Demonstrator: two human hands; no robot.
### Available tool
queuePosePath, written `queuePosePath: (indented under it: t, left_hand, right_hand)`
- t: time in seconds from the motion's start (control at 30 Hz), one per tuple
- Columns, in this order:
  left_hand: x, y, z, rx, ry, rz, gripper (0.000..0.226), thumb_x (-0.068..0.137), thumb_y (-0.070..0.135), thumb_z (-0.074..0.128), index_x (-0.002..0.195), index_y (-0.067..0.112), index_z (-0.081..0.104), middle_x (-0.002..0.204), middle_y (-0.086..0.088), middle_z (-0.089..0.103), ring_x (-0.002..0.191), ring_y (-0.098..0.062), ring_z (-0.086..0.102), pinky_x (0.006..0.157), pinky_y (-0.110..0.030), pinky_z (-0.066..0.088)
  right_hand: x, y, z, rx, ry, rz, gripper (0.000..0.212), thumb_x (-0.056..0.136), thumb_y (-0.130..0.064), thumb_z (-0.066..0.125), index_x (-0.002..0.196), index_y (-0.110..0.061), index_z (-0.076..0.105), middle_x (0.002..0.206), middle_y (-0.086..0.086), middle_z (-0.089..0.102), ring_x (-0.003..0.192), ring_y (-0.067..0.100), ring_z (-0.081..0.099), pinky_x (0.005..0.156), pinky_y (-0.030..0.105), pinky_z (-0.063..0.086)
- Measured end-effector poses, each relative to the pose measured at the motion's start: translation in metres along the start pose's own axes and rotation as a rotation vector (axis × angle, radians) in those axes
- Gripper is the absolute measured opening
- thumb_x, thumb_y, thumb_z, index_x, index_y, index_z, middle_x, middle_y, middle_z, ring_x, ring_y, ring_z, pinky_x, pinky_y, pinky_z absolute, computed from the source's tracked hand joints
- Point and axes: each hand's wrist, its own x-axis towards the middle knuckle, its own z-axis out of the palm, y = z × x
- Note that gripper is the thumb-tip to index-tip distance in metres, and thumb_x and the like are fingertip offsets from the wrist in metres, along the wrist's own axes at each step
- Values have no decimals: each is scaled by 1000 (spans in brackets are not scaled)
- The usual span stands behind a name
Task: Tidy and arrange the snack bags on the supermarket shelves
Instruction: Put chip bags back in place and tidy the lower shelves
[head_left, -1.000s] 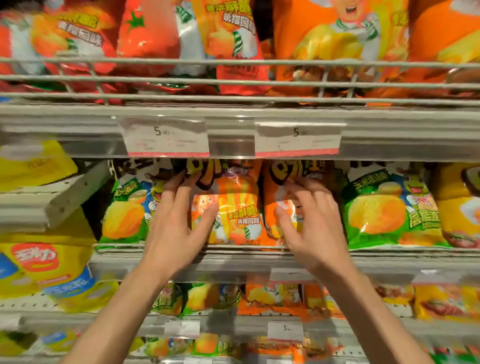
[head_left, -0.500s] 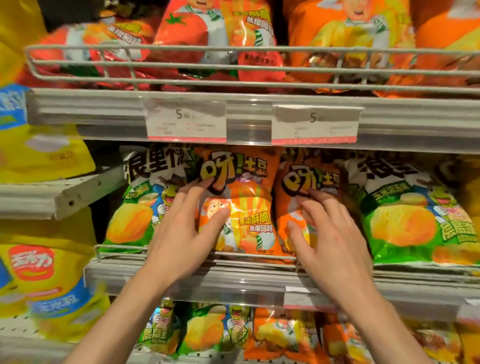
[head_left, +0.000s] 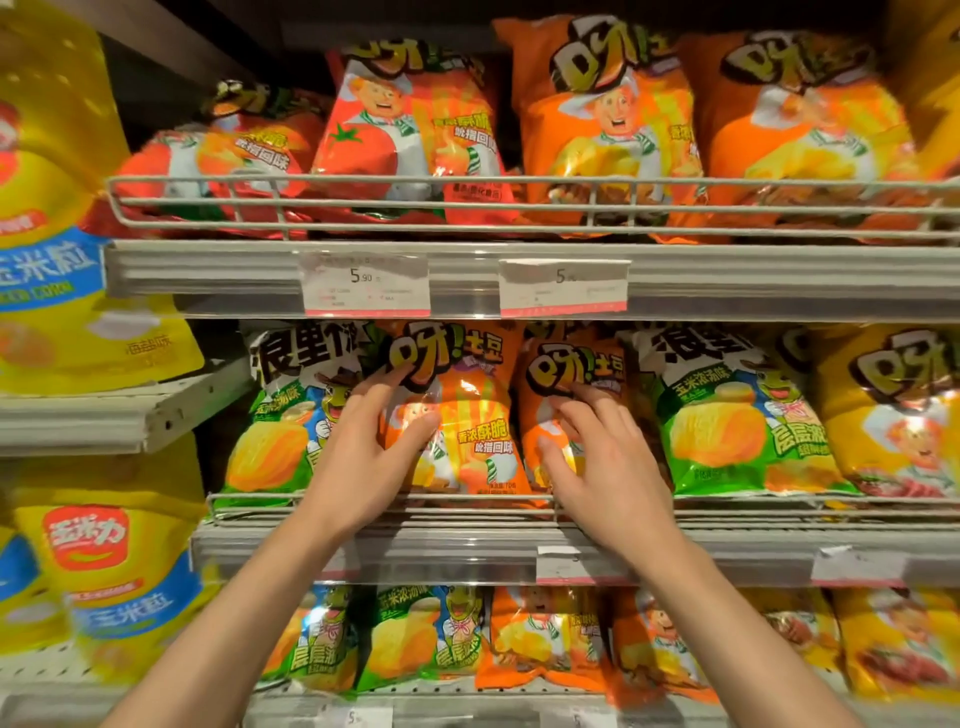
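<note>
Head view: both hands are on the middle shelf (head_left: 519, 540). The left hand (head_left: 363, 457) has fingers spread flat against the front orange chip bag (head_left: 467, 415) at about 12 o'clock from the wrist. The right hand (head_left: 608, 467) has fingers spread on the second orange bag (head_left: 566, 374), just at 3 o'clock of the first. Neither hand is clamped. That second bag leans, so I'd say straightening is midway (green corn-soup bags (head_left: 727, 415) look fine). The slumped red tomato bag (head_left: 208, 166) on the top shelf is still left.

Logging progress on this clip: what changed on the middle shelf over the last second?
Little changed. The left hand stays on the left orange bag, thumb and fingers spread across its left edge; the right hand stays with fingertips on the neighbouring orange bag. Both bags look slightly more upright. No grip was taken or released. The green bags and price tags are unchanged; the camera view tilted upward.
</note>
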Motion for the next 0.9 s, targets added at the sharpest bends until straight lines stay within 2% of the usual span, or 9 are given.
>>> queuePosePath:
  t: [0.03, 0.2, 0.3, 0.37, 0.47, 0.6, 0.7, 0.8, 0.9]
  left_hand:
    - [2, 1, 1, -13, 20, -16, 26, 97, 52, 61, 119, 40, 53, 111, 22, 53, 107, 13, 50, 86, -10, 37]
    - [9, 13, 5, -86, 112, -56, 23, 100, 39, 63, 110, 19, 65, 108, 0, 63, 111, -21, 57, 91, -40, 46]
    - [11, 24, 6, -120, 155, -51, 5, 99, 34, 66, 95, 32, 64, 97, 16, 58, 107, -19, 56, 84, -32, 37]
    - [11, 29, 5, -136, 172, -36, 12, 99, 33, 66, 89, 38, 60, 97, 18, 57, 106, -17, 54, 81, -26, 36]
    - [8, 32, 0, -143, 206, -55, 6, 101, 34, 64, 101, 29, 64, 108, 12, 60, 111, -16, 55, 85, -23, 38]
    - [6, 33, -8, -222, 240, -90, 19, 100, 40, 64, 110, 24, 67, 98, 4, 69, 95, -21, 66, 74, -35, 48]
    - [-4, 38, -5, -246, 228, -117, 50, 96, 45, 70, 141, 28, 56, 123, 11, 66, 111, -7, 64, 94, -35, 55]
    - [-15, 46, 3, -354, 211, -210, 73, 90, 49, 75, 153, 30, 45, 134, 12, 64, 121, -5, 62, 102, -37, 54]
    - [-19, 53, 8, -496, 115, -194, 34, 90, 44, 75, 123, 48, 69, 112, 20, 75, 108, -7, 72, 93, -30, 59]
  right_hand:
    - [0, 0, -1, 21, -5, 4, 39, 100, -37, 59, 133, -17, 62, 141, 5, 55, 132, 24, 48, 108, 43, 45]
    - [1, 3, -4, 142, -17, 40, 43, 102, -40, 58, 137, -15, 63, 148, 4, 53, 140, 20, 42, 115, 38, 36]
    - [2, 4, -6, 214, -17, 75, 46, 102, -46, 54, 136, -17, 64, 149, 2, 53, 142, 16, 39, 113, 32, 32]
    - [3, 4, -7, 258, -19, 99, 49, 101, -52, 51, 133, -19, 67, 148, 0, 53, 142, 14, 38, 111, 28, 31]
    - [4, 1, -13, 292, -43, 124, 51, 100, -58, 48, 130, -23, 70, 151, 1, 47, 143, 13, 32, 113, 28, 27]
    - [7, -15, -26, 340, -29, 81, 63, 93, -68, 41, 125, -25, 74, 150, 2, 45, 145, 13, 27, 116, 29, 23]
    - [4, -26, -30, 374, -60, 23, 72, 88, -73, 38, 129, -24, 72, 138, -3, 55, 136, 9, 37, 109, 24, 29]
    - [-2, -28, -31, 504, -139, 122, 62, 90, -70, 54, 139, -32, 58, 134, -13, 58, 126, 2, 51, 99, 19, 41]
    - [-7, -24, -31, 732, -170, 205, 58, 91, -57, 66, 141, -34, 49, 134, -13, 61, 120, -3, 59, 101, 23, 49]
